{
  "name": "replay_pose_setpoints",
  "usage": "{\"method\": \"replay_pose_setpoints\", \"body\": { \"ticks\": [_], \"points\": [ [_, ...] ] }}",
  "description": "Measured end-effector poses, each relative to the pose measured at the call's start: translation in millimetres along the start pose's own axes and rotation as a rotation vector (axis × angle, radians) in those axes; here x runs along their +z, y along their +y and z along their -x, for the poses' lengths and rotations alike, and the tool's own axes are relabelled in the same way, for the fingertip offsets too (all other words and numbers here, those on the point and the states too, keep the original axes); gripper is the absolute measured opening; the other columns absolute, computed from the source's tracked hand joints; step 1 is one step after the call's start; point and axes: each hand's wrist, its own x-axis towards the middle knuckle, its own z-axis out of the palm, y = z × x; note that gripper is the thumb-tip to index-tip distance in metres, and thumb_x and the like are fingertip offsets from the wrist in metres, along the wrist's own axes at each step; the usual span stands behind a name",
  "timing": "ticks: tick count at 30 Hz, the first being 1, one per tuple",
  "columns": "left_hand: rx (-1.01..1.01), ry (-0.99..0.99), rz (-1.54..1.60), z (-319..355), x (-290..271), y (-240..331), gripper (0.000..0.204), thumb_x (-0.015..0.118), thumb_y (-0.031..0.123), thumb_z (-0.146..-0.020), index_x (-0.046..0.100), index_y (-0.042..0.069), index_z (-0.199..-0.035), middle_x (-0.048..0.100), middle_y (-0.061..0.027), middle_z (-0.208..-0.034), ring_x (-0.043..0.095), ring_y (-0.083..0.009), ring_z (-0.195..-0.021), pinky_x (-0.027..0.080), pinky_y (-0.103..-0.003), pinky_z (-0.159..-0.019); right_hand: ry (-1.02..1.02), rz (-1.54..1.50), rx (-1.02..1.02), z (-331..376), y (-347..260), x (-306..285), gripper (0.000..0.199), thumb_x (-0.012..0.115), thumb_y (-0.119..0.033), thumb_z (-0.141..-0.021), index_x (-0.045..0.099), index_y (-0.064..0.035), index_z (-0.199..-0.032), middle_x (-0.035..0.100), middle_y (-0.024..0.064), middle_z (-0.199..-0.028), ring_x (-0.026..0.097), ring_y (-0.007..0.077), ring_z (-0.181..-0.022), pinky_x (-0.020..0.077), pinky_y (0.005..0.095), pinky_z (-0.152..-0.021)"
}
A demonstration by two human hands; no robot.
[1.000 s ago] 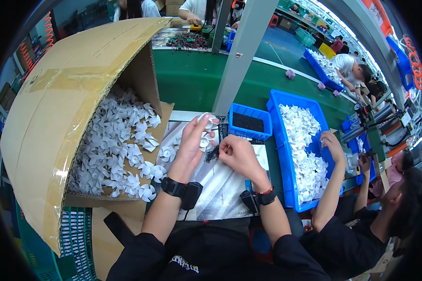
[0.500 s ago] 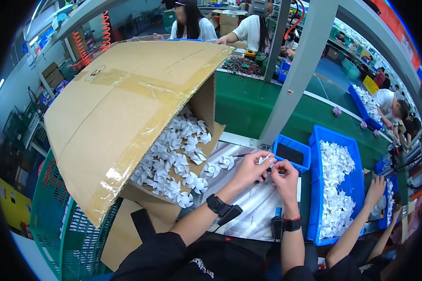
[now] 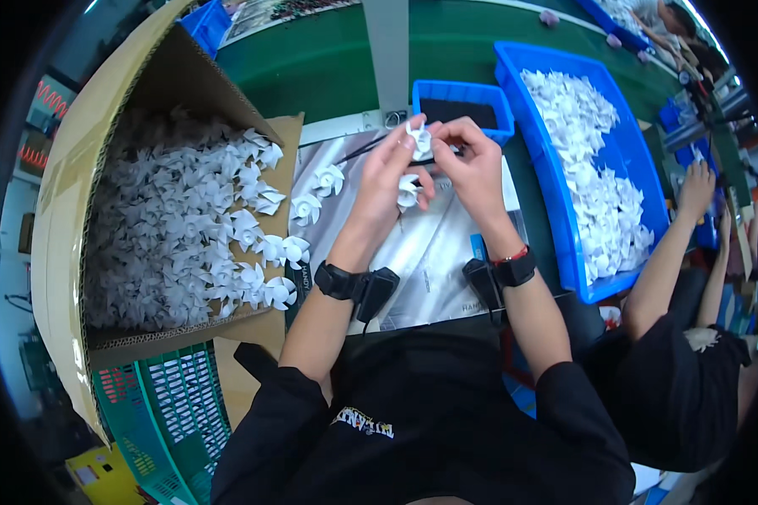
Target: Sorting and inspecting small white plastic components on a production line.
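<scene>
1. The left grip [image 3: 383, 177] is closed around a white plastic fan-shaped piece with curved blades [image 3: 419, 141] at its fingertips; a second white bladed piece [image 3: 408, 192] sits lower, against its fingers.
2. The right grip [image 3: 476, 164] is drawn into a pinch just beside the first piece; what lies between its fingertips is too small to tell.
3. Left of the left grip, two loose white bladed pieces [image 3: 305, 209] lie on a silvery printed sheet [image 3: 429, 269].
4. Farther left, an open brown cardboard box [image 3: 63, 219] holds many more.
5. Just beyond the right grip stands a small blue plastic bin [image 3: 463, 86] with dark contents; to its right, a large blue plastic tray [image 3: 636, 160] holds white pieces.
</scene>
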Motion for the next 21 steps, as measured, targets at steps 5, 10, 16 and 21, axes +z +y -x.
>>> {"method": "replay_pose_setpoints", "body": {
  "ticks": [5, 10, 16, 21],
  "points": [
    [0.004, -0.018, -0.004, 5, 5, -4, 0.054, 0.046, 0.029, -0.1, 0.031, 0.0, -0.143, 0.049, -0.0154, -0.137, 0.06, -0.0133, -0.06, 0.048, -0.024, -0.046, -0.053, -0.09, -0.033, 7, -2, -4, 0.01, 0.065, -0.003, -0.084, 0.062, 0.0032, -0.091, 0.055, 0.0039, -0.097, 0.054, 0.0099, -0.088, 0.0516, 0.0221, -0.067],
    [0.039, -0.002, -0.141, 10, 7, -6, 0.057, 0.046, 0.031, -0.1, 0.031, -0.001, -0.144, 0.049, -0.0153, -0.137, 0.061, -0.0136, -0.06, 0.048, -0.024, -0.047, -0.053, -0.121, 0.022, 13, -6, -1, 0.01, 0.065, -0.003, -0.084, 0.063, 0.0031, -0.092, 0.055, 0.0038, -0.097, 0.054, 0.0096, -0.088, 0.0538, 0.0213, -0.065],
    [0.059, 0.008, -0.244, 9, 6, -8, 0.057, 0.046, 0.03, -0.1, 0.029, -0.003, -0.144, 0.049, -0.0157, -0.136, 0.062, -0.0134, -0.062, 0.048, -0.024, -0.048, -0.053, -0.097, 0.061, 12, -7, -3, 0.01, 0.064, -0.003, -0.085, 0.062, 0.0036, -0.092, 0.056, 0.0031, -0.095, 0.056, 0.0091, -0.087, 0.0532, 0.0219, -0.065],
    [0.074, 0.014, -0.289, 6, 6, -12, 0.055, 0.046, 0.028, -0.1, 0.03, -0.001, -0.145, 0.057, -0.0133, -0.124, 0.061, -0.0116, -0.062, 0.048, -0.023, -0.049, -0.015, 0.003, 0.003, 10, -4, -3, 0.01, 0.064, -0.003, -0.084, 0.063, 0.0046, -0.09, 0.057, 0.0032, -0.091, 0.057, 0.0084, -0.082, 0.0511, 0.0206, -0.062]
  ]
}}
